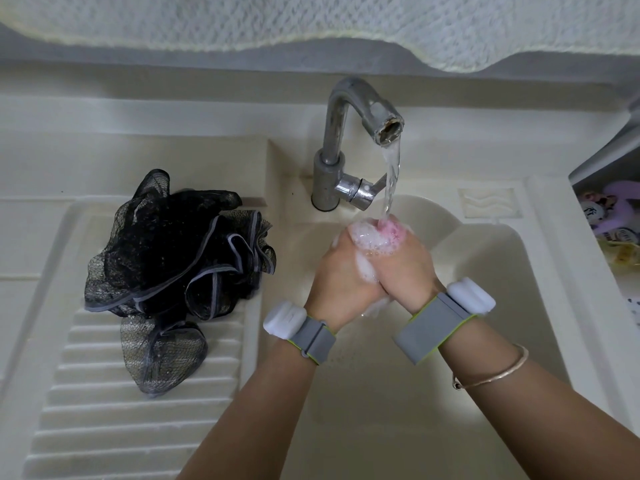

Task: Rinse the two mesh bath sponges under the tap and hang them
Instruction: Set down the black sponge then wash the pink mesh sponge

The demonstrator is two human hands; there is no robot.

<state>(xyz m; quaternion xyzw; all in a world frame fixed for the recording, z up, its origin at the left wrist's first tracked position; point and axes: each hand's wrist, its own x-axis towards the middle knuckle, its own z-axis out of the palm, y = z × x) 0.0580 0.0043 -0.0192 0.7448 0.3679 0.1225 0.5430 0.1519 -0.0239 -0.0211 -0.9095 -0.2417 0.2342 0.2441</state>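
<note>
Both hands are pressed together over the basin, squeezing a pink mesh sponge that shows only between the fingertips, covered in white foam. My left hand and my right hand grip it from each side. Water runs from the metal tap straight onto the sponge. A black mesh sponge with grey edging lies loose on the ribbed washboard to the left, apart from both hands.
The cream sink basin lies under the hands. The ribbed washboard slopes at the left. A white towel hangs across the top. A shelf at the right edge holds purple items.
</note>
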